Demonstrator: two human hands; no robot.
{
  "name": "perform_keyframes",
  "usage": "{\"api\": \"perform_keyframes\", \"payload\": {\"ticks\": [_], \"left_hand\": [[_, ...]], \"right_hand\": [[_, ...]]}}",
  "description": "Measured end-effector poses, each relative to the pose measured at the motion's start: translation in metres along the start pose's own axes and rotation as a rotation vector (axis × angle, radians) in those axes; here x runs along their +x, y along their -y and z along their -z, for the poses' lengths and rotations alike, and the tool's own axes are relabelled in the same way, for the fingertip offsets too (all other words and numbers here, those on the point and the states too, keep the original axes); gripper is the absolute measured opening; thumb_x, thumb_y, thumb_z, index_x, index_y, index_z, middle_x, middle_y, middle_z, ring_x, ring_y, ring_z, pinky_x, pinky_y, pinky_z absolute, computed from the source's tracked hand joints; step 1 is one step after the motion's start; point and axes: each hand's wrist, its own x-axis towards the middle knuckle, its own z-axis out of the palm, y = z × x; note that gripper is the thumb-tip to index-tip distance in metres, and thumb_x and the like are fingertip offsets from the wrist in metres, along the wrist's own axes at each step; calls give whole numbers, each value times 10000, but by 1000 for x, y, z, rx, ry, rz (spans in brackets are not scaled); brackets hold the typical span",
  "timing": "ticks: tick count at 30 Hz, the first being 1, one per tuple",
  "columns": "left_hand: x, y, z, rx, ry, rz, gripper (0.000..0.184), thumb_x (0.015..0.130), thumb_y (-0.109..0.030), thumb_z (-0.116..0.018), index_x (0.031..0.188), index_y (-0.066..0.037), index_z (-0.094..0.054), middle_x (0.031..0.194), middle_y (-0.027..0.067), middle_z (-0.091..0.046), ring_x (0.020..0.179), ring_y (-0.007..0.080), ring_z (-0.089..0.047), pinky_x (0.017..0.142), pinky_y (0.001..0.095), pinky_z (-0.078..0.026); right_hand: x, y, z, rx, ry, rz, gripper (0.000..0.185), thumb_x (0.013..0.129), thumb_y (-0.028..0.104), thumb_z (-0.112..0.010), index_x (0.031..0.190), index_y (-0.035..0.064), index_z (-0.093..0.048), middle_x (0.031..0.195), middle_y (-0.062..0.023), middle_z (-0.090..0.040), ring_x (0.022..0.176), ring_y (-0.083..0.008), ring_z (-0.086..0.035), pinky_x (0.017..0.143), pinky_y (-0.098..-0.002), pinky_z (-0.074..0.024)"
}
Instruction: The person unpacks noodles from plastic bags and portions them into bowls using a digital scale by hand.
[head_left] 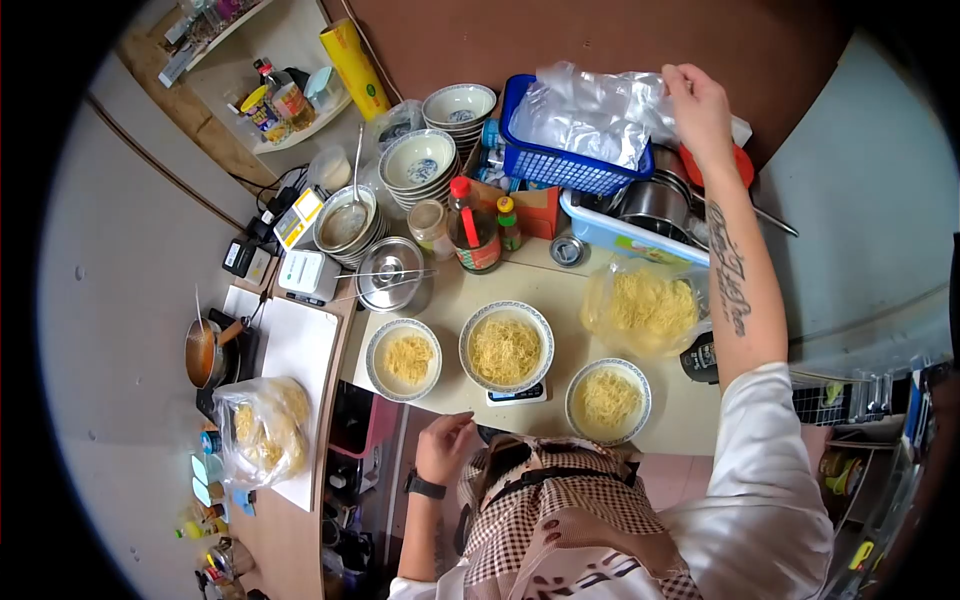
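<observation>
My right hand (697,105) is stretched out to the back of the counter, its fingers pinching the edge of a clear plastic bag (585,115). More of this crinkled plastic lies in a blue basket (590,172). Low by the front edge, my left hand (445,447) has loosely curled fingers and nothing visible in them. Nearest to it are a bowl of noodles (408,358) on the left and a fuller middle bowl (505,345), which stands on a small scale (518,396). A third bowl (608,400) with noodles sits to the right.
An open bag of noodles (650,308) lies behind the right bowl. Sauce bottles (473,235), a lidded steel pot (391,275) and stacked bowls (418,163) stand at the back left. Another noodle bag (262,430) rests on the white board (295,350) at left.
</observation>
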Motion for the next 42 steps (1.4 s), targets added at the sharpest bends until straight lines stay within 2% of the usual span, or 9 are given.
{"api": "perform_keyframes", "payload": {"ticks": [6, 10, 16, 19, 21, 24, 29, 37, 42], "left_hand": [[52, -99, -8, -209, 65, -339, 150, 875, -82, -725, 992, 11, -738, 851, 140, -715, 697, 218, -651, 680, 322, -520], [93, -128, -8, -152, -307, -690, 407, 754, -103, -816, 1111, -19, -639, 1031, 138, -673, 849, 273, -625, 749, 355, -504], [116, -86, -47, -483, 237, -419, 833, 764, -246, -886, 1418, 24, -447, 1475, 180, -473, 1355, 282, -467, 1125, 381, -376], [110, -84, -67, -730, 334, -335, 728, 832, -84, -808, 1443, 35, -430, 1545, 165, -385, 1434, 235, -370, 1180, 376, -293], [106, -79, -74, -813, 304, -267, 425, 900, -91, -742, 1263, 49, -573, 1249, 137, -619, 1162, 195, -579, 1018, 331, -440], [97, -77, -66, -818, 299, -20, 207, 941, -168, -710, 987, 29, -668, 837, 45, -685, 749, 118, -628, 714, 284, -504], [69, -71, -44, -936, 307, 203, 213, 951, -189, -698, 911, 19, -688, 833, 52, -683, 707, 123, -626, 672, 259, -495], [39, -46, -66, -980, 267, 107, 266, 853, -94, -805, 688, -67, -598, 637, -22, -598, 548, 37, -506, 489, 216, -378], [26, -31, -50, -1036, 160, 175, 350, 825, 2, -783, 649, -109, -501, 669, -24, -605, 589, 45, -534, 530, 218, -405]], "right_hand": [[-96, 43, 20, 564, 95, -243, 261, 998, 256, -607, 864, 37, -651, 728, 55, -554, 660, -40, -484, 590, -229, -374], [-185, 49, 18, 779, 210, -400, 178, 1000, 210, -613, 927, 51, -648, 759, 45, -572, 672, -46, -510, 605, -220, -408], [-268, 36, 13, 1353, 241, -1092, 177, 993, 232, -621, 989, 63, -673, 891, -39, -692, 753, -142, -661, 672, -286, -541], [-290, 14, 11, 1385, 247, -1293, 203, 988, 257, -620, 1003, 61, -668, 918, -67, -700, 806, -175, -679, 699, -326, -561], [-298, 9, 10, 1379, 212, -1373, 208, 988, 260, -621, 1006, 57, -665, 923, -73, -701, 819, -188, -682, 703, -346, -566], [-327, -32, 1, 1053, 61, -1140, 130, 998, 188, -587, 1023, 73, -642, 954, -49, -653, 883, -157, -630, 801, -323, -513], [-360, -14, 18, 293, -19, -114, 190, 933, 49, -630, 1107, 18, -561, 1092, -71, -580, 1011, -171, -551, 880, -320, -440], [-363, 74, -3, 309, 912, -145, 336, 797, 250, -813, 973, 12, -653, 852, -98, -660, 763, -237, -647, 695, -356, -523], [-378, 64, -17, 502, 885, -369, 140, 900, 125, -684, 896, -15, -680, 830, -100, -676, 750, -169, -653, 663, -313, -505]]}}
